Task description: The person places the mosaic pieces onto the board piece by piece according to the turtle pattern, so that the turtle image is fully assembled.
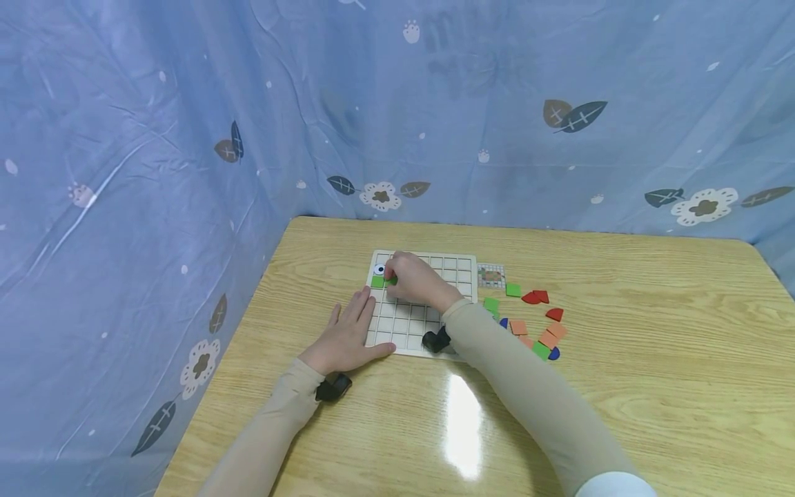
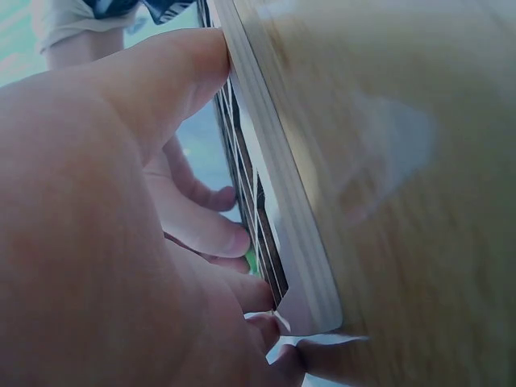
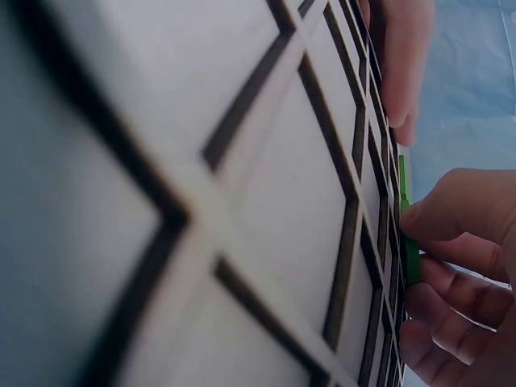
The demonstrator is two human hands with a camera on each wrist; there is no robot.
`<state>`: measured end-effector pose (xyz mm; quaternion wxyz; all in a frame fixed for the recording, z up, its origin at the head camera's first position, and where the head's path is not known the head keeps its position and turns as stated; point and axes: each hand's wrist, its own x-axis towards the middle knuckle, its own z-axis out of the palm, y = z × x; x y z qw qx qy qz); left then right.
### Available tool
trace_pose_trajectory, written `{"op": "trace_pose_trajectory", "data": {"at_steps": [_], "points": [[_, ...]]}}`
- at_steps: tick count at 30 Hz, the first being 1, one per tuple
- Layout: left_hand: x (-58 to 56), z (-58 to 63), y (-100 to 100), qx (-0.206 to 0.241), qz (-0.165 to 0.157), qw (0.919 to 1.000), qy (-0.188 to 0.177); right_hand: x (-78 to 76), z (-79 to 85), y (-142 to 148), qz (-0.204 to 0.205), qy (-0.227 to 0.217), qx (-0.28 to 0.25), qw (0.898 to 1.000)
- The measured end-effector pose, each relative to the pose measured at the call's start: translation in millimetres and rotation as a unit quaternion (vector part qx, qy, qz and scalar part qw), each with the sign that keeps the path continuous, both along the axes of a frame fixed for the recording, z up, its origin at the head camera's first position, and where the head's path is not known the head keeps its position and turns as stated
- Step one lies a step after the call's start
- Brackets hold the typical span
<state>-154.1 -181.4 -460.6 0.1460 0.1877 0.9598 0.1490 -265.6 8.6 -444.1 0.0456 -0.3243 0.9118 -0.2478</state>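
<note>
A white grid board (image 1: 402, 326) with square cells lies on the table. Near its upper left corner are a round eye-patterned piece (image 1: 380, 270) and, just below it, a green square tile (image 1: 377, 281). My right hand (image 1: 415, 279) reaches over the board and pinches another green tile (image 3: 413, 262) between thumb and fingers, right at the cells beside the first one. My left hand (image 1: 348, 338) rests at the board's near left corner, fingers extended along the left side. In the left wrist view its thumb (image 2: 189, 68) presses against the board's edge.
A small pattern card (image 1: 491, 276) touches the board's right side. Right of the board lie loose tiles: green squares (image 1: 513, 290), red quarter-rounds (image 1: 555, 315), orange squares (image 1: 518, 327) and blue rounded pieces (image 1: 554, 353). A blue curtain (image 1: 497, 124) hangs behind the table.
</note>
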Motion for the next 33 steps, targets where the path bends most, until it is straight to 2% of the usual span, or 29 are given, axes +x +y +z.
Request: {"op": "trace_pose_trajectory", "data": {"at_steps": [5, 11, 16, 22, 29, 33], "points": [[-0.7, -0.8, 0, 0.0, 0.001, 1.0, 0.002, 0.5, 0.3, 0, -0.002, 0.007, 0.006, 1.0], [-0.8, -0.6, 1, -0.002, 0.0, 1.0, 0.001, 2.6, 2.8, 4, 0.003, -0.013, 0.004, 1.0], [-0.7, -0.5, 1, -0.001, -0.001, 1.0, 0.001, 1.8, 0.5, 10, 0.006, -0.013, -0.003, 1.0], [-0.2, -0.8, 0, 0.003, -0.002, 1.0, 0.007, 2.3, -1.1, 17, -0.013, 0.0, -0.017, 1.0], [0.4, 0.3, 0, 0.002, -0.004, 0.9999, 0.01, 3.1, -1.7, 14, 0.013, 0.039, 0.011, 0.999], [0.1, 0.3, 0, -0.002, -0.006, 0.9999, 0.01, 4.3, -1.5, 11, 0.014, 0.039, 0.022, 0.999]]}}
